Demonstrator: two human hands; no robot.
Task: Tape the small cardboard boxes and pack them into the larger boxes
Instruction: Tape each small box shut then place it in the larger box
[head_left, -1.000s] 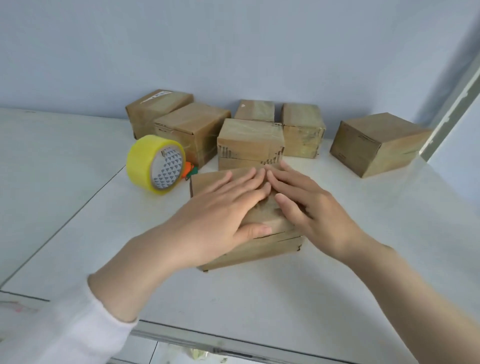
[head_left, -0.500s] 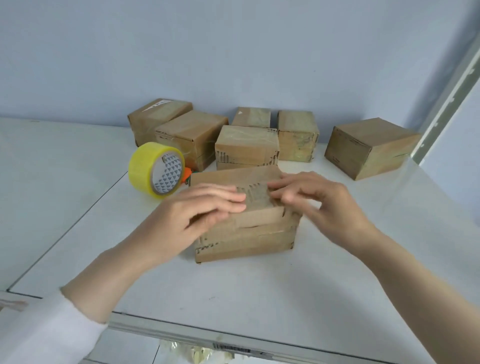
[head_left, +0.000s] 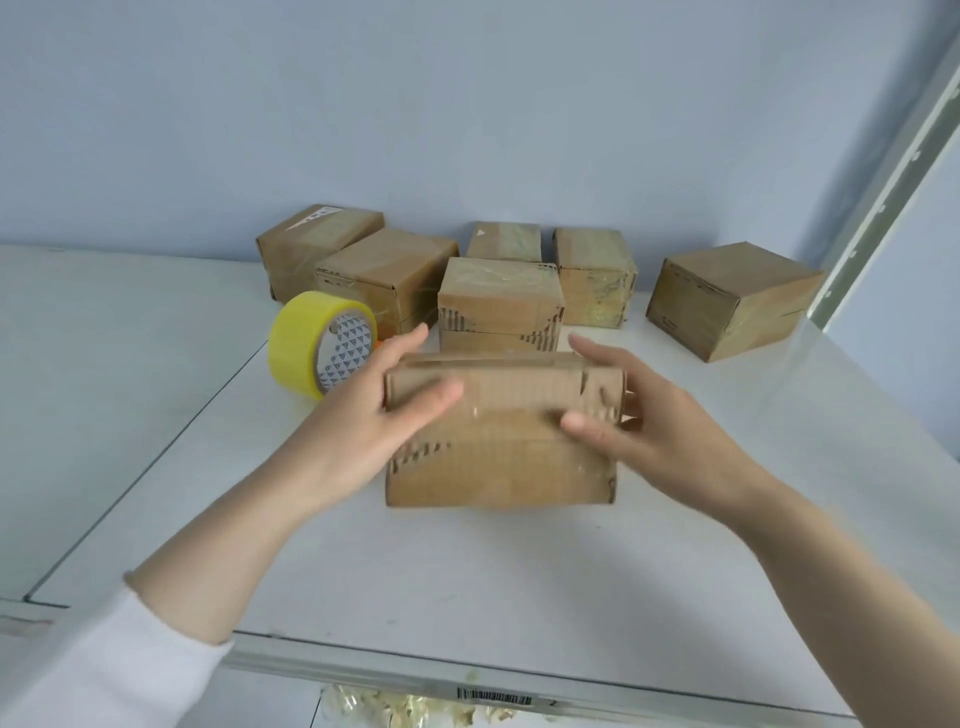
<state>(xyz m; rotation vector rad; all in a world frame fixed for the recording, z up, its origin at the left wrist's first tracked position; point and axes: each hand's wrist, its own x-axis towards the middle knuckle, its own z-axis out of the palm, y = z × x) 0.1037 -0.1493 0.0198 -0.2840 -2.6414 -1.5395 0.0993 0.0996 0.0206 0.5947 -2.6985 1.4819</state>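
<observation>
Seven cardboard boxes, one yellow tape roll and two hands show.

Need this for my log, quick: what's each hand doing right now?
Left hand: holding the left end of the cardboard box.
Right hand: holding the right end of the same box.

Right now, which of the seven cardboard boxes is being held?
The nearest box, in front of the rest: the left hand and right hand hold its two ends. The other six boxes stand untouched nearer the wall.
</observation>
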